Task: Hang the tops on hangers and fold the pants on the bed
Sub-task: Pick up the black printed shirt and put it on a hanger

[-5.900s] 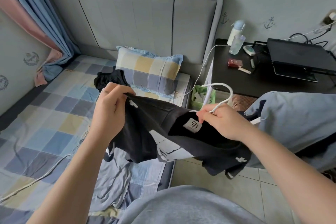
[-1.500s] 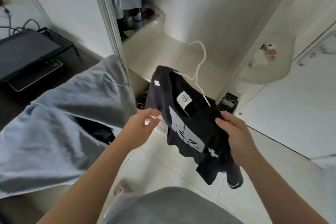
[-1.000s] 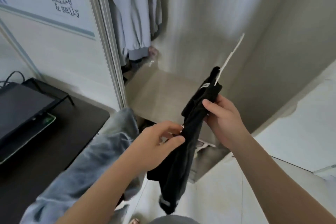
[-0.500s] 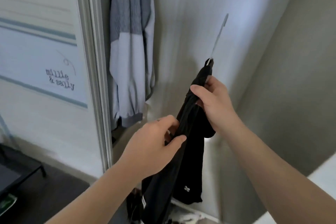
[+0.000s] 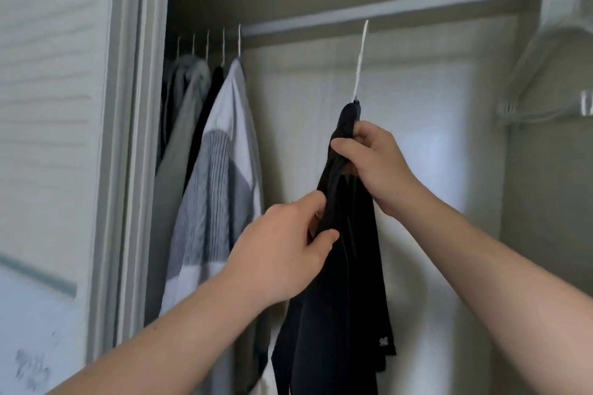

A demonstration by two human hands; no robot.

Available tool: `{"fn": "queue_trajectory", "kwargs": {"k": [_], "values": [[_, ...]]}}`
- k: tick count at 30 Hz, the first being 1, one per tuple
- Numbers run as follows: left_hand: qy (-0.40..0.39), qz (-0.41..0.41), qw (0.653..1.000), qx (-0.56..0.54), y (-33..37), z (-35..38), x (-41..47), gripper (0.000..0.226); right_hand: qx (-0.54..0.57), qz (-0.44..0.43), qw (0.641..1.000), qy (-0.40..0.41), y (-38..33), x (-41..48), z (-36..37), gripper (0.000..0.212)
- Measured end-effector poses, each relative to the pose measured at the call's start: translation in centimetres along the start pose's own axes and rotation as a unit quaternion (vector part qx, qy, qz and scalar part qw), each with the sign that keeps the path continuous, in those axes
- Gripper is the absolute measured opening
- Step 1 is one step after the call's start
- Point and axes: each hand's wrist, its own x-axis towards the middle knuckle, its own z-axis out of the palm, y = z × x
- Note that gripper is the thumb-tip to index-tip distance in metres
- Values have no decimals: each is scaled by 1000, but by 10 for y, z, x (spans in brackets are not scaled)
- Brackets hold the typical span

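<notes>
Half a second ago the white hanger (image 5: 360,67) points its hook into open air inside the wardrobe (image 5: 305,106); now the view has tipped upward and the hook tip reaches the rail (image 5: 417,3) straight above the grip. The hook is seen edge-on, so I cannot tell whether it is over the rail or only touching it. The black top (image 5: 346,266) is on the hanger and hangs down in a narrow fold. The right hand (image 5: 375,167) clasps it just under the hanger's neck, fingers curled round the bunched cloth. The left hand (image 5: 279,256), lower and to the left, pinches the top's near edge between thumb and fingers, as it did a moment ago. In my judgement this top is almost put away. What is left is to seat the hook, let go, and turn back for the other clothes and the pants, none of which are in view here. As for the wardrobe, a tight row of garments hangs from thin white hooks up and to the left of the grip. Nearest is a grey-and-white striped sweater (image 5: 215,196), with a dark piece (image 5: 208,99) and a pale grey one (image 5: 186,125) behind it. Above and to the right, well apart from the hands, some bare white hangers (image 5: 552,80) show only as a blur. The stretch of rail directly over the hands carries nothing but this hook.
</notes>
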Motion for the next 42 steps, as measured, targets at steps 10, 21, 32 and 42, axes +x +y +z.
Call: {"fn": "queue_trajectory", "kwargs": {"k": [10, 21, 32, 42], "values": [[74, -12, 996, 56, 6, -37, 150, 21, -86, -45, 995, -17, -39, 151, -26, 18], [65, -40, 994, 84, 13, -28, 201, 14, -76, 105, 992, 12, -18, 196, -40, 9], [-3, 4, 979, 205, 2, -17, 174, 37, -228, 101, 967, -60, -16, 149, -21, 52], [-63, -75, 949, 299, -18, -33, 157, 21, -233, 20, 970, -65, -9, 155, 19, 20]]}}
